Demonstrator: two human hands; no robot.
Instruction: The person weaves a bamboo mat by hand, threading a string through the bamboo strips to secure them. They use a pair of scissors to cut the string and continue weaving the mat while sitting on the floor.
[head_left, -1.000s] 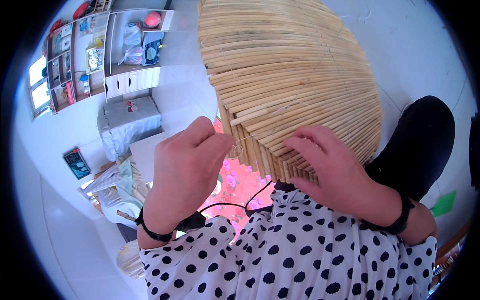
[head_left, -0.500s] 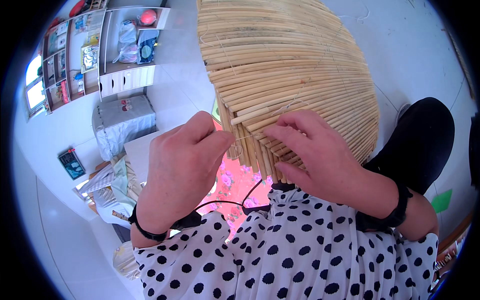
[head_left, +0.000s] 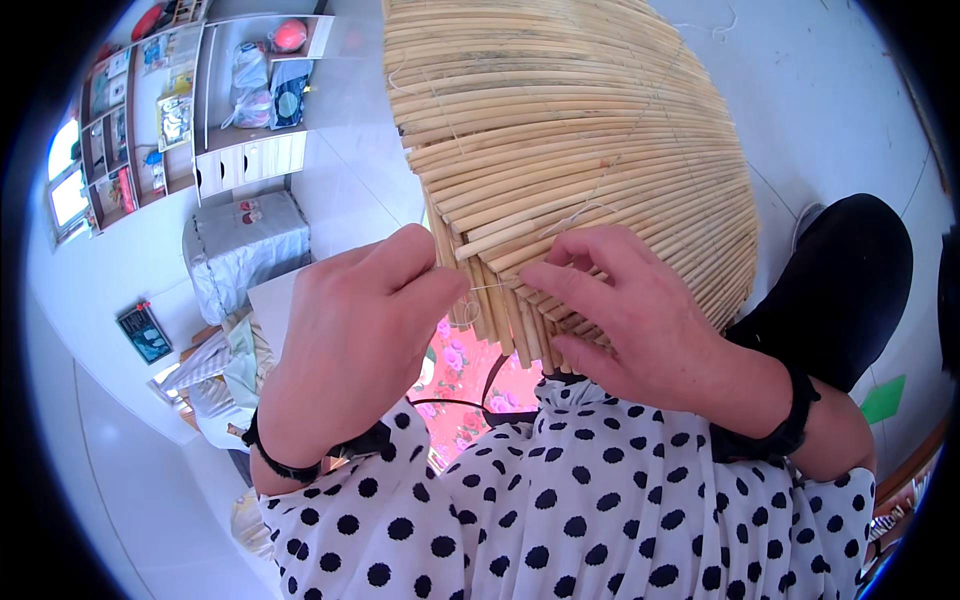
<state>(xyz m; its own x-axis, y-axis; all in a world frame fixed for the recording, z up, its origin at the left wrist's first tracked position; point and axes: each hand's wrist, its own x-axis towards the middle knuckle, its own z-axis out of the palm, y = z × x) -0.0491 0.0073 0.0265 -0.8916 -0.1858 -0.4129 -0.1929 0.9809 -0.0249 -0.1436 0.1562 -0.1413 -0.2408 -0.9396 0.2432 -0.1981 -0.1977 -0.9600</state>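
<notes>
A mat of pale reed stalks point(head_left: 570, 120), tied side by side with thin string, lies before me and reaches to my lap. At its near left corner my left hand point(head_left: 375, 310) is closed, thumb against the curled forefinger, on a thin white string point(head_left: 489, 287). The string runs taut to my right hand point(head_left: 630, 300), and a small loop dangles beside the left fingers. My right hand rests by the stalk ends, its forefinger and thumb apart on the reeds; its fingertips are at the string, pressing it against a stalk.
Beneath the mat's near corner is a red floral cloth point(head_left: 460, 385). Shelves point(head_left: 200, 100) and a cloth-covered box point(head_left: 247, 245) stand at the left. A green patch point(head_left: 883, 400) lies on the floor at the right. A dark strap point(head_left: 492, 385) crosses near my lap.
My left hand has shifted slightly, keeping the string pulled taut. The mat has moved a little to the left in the view. My right hand stays nearly in place.
</notes>
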